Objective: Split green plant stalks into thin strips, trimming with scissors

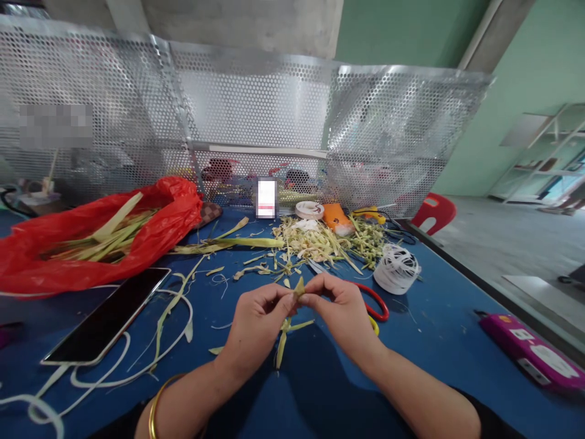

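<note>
Fingers of the left hand [256,326] and of the right hand [345,314]: both sets pinched, tips nearly meeting, on one small folded yellow-green husk piece [299,286], raised at centre, above the near part of the blue-topped bench [439,366]. Left wrist bears a gold-coloured bangle [155,405].

Remaining entries, left to right:

Red plastic bag [176,198], wide open, containing long pale husk strips [114,235].

Flat smartphone with dark screen [109,320], lying just beside the bag; white cable [125,383] looped around its lower end and side.

Brown checked item [210,213], partly hidden behind the bag.

Long pale green leaf strip [249,242], lying crosswise beyond the hands.

Narrow pale leaf pieces [282,347], below the held piece; whether joined to it cannot be told.

White ring-shaped roll [309,210], behind a loose heap of pale husk scraps [306,244].

Orange packet [336,216], touching the heap.

Scissors with red and yellow handles [381,306], partly covered by the right hand.

Coil of white plastic strip [397,269], on the bench, right of the heap.

Red plastic chair [436,213], beyond the bench edge.

Purple oblong case with white markings [532,353], near the right edge.
</note>
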`<state>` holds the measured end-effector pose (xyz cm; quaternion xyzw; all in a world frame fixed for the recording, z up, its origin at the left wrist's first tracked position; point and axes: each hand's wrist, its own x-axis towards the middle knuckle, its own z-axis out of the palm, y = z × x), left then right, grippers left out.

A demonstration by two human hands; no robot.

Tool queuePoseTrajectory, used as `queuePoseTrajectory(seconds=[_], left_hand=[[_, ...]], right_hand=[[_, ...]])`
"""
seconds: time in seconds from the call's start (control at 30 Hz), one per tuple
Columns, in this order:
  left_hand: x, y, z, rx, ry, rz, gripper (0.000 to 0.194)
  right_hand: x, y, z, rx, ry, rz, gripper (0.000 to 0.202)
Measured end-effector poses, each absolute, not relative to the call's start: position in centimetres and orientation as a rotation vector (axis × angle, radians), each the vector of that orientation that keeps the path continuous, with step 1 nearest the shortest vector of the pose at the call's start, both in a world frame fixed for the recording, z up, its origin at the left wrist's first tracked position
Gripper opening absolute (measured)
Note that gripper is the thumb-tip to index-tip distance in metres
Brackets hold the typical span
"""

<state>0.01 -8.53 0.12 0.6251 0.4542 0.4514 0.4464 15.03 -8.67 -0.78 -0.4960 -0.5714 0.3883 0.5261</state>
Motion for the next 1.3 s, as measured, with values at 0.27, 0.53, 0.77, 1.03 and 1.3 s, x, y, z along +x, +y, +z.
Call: queuePoseTrajectory(seconds=[0.27, 0.53, 0.77, 1.03, 1.3], left_hand=[[-0.1, -8.1, 0.2, 1.46, 1.089, 1.05, 0.016], [0.1, -8.1, 0.4, 1.254, 1.039, 1.039, 0.02], [0.0, -8.0, 0.3, 1.319, 1.087, 1.055, 0.017], [-0.2, -7.7, -0.2, 1.328, 1.088, 1.038, 0.019], [0.0, -7.8, -0.3, 1.301, 1.088, 1.044, 0.019]], right_hand=[[15.2, -8.3, -1.0, -1.132, -1.225, 1.114, 0.009], [15.3, -8.4, -0.7, -1.135, -1.249, 1.064, 0.011], [14.9, -8.4, -1.1, -1.154, -1.282, 1.032, 0.013], [14.6, -8.3, -1.3, -1.147, -1.26, 1.073, 0.011], [14.5, -8.2, -1.7, -1.111, -1.253, 1.093, 0.013]])
